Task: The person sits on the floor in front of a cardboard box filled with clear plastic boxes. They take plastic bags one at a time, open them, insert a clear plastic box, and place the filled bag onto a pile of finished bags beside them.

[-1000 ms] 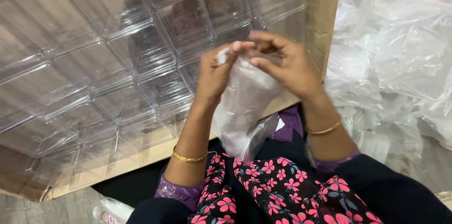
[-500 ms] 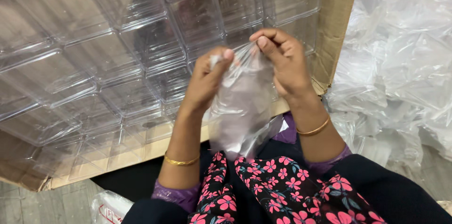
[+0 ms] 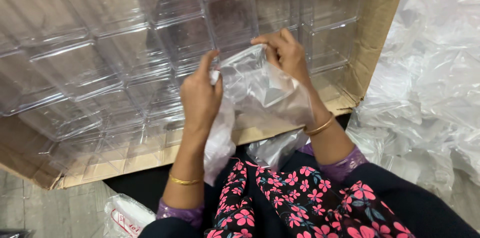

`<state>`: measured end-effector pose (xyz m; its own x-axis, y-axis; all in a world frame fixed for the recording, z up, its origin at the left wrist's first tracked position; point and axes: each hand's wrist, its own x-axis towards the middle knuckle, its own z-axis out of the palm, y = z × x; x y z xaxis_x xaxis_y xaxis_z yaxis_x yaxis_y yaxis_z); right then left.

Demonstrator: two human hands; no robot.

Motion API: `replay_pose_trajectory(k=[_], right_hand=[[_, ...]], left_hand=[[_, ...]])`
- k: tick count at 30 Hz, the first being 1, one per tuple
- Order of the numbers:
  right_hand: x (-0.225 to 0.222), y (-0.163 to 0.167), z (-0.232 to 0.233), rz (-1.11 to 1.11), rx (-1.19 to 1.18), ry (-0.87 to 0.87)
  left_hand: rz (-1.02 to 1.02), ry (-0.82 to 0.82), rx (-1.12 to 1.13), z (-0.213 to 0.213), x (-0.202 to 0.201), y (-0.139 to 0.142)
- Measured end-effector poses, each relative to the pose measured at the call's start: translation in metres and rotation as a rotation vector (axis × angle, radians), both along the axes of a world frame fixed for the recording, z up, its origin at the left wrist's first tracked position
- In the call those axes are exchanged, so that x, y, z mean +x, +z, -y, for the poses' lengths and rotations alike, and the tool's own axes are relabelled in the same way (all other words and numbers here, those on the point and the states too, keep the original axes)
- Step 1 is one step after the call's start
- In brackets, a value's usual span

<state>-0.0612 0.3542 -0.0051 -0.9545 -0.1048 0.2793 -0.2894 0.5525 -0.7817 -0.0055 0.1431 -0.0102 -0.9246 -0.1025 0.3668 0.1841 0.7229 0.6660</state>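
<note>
Both hands hold a clear plastic bag [image 3: 260, 95] up over my lap, in front of a cardboard box. My left hand [image 3: 201, 97] pinches the bag's left edge near the top. At the top right corner my right hand [image 3: 286, 54] grips the bag, and the film is spread between the two hands. The bag's lower part hangs down crumpled toward my floral-print clothing [image 3: 295, 198]. Whether anything lies inside the bag I cannot tell. Each wrist carries a gold bangle.
The cardboard box [image 3: 372, 28] lies open before me, packed with several clear plastic containers [image 3: 135, 53] in rows. A heap of crumpled clear plastic bags [image 3: 435, 83] fills the right side. A small white packet [image 3: 127, 215] lies on the grey floor at bottom left.
The hands have drawn apart, spreading the bag's top wider. My left hand has dropped a little lower while the right keeps the upper corner.
</note>
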Motion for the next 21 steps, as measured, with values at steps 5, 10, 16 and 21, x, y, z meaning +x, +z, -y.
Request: replay_pose_trajectory(k=[5, 10, 16, 21], right_hand=[[0.029, 0.009, 0.008, -0.299, 0.143, 0.124], [0.046, 0.012, -0.016, -0.163, -0.02, -0.092], [0.041, -0.031, -0.094, 0.192, -0.426, -0.099], [0.029, -0.101, -0.117, 0.207, -0.657, 0.071]], left_hand=[[-0.006, 0.007, -0.139, -0.007, 0.009, 0.009], [0.229, -0.148, 0.383, -0.016, 0.002, 0.003], [0.262, -0.369, 0.796, -0.055, -0.013, -0.025], [0.267, -0.17, 0.367, -0.059, -0.023, -0.051]])
